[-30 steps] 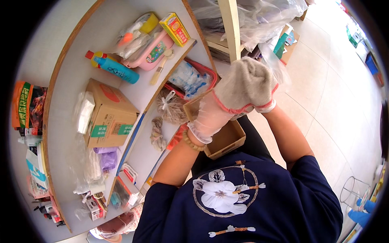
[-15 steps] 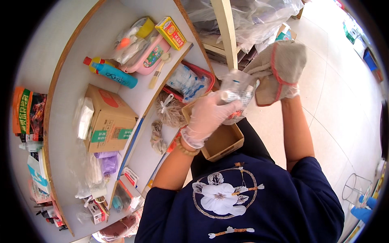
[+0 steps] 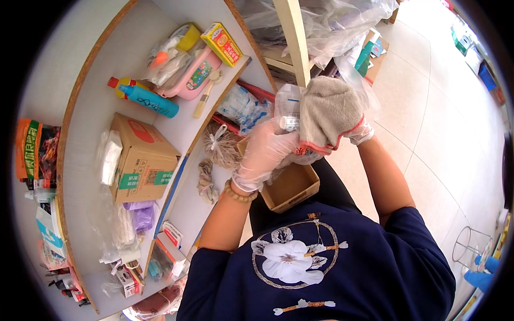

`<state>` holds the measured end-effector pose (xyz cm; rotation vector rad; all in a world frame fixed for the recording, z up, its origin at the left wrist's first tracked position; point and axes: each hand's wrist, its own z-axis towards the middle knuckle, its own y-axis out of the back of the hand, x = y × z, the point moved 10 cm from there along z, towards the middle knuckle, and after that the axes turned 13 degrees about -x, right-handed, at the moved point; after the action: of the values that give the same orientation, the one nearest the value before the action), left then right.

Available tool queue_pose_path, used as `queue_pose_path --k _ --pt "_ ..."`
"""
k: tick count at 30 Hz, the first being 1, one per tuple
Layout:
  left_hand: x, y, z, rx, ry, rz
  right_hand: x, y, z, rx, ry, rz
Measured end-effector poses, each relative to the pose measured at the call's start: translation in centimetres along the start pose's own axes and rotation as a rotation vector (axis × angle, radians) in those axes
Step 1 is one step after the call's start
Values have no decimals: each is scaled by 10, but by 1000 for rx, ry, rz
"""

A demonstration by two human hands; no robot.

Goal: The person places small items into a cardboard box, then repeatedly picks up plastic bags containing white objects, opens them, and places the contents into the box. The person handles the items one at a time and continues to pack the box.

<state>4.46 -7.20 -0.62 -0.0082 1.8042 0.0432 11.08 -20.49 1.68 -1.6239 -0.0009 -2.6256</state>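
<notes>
My left hand (image 3: 267,152), in a clear plastic glove with a beaded bracelet at the wrist, grips a clear printed plastic bag (image 3: 289,104). A small pale cylinder-like end shows by its thumb; I cannot make out what it is. A grey cloth (image 3: 329,109) with red edging hangs in front of the bag and hides part of it. At the cloth's right side my right hand (image 3: 363,132), also gloved, is closed on it, its fingers partly hidden. Below my left hand an open cardboard box (image 3: 293,190) rests at my lap.
On the left stands a shelf unit (image 3: 160,10) with a taped carton (image 3: 144,155), a blue bottle (image 3: 152,101), a pink tub (image 3: 201,72) and a brush (image 3: 206,96). Ahead rises a pale post (image 3: 293,43) beside plastic-wrapped stacks. A wire rack (image 3: 471,246) stands at right.
My right hand has brought the grey cloth down and left, against the bag. The cloth now overlaps the bag. My left hand keeps its hold and has shifted slightly left.
</notes>
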Motion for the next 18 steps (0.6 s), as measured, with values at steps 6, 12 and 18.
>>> queue_pose_path --k 6,12,18 --pt "6 8 -6 25 -31 95 19 48 24 -250 343 -919" --pt "-9 22 1 -102 -21 -451 -26 25 -21 129 100 -332" --pt "-9 27 12 -250 -168 -388 31 -47 -45 169 592 -800"
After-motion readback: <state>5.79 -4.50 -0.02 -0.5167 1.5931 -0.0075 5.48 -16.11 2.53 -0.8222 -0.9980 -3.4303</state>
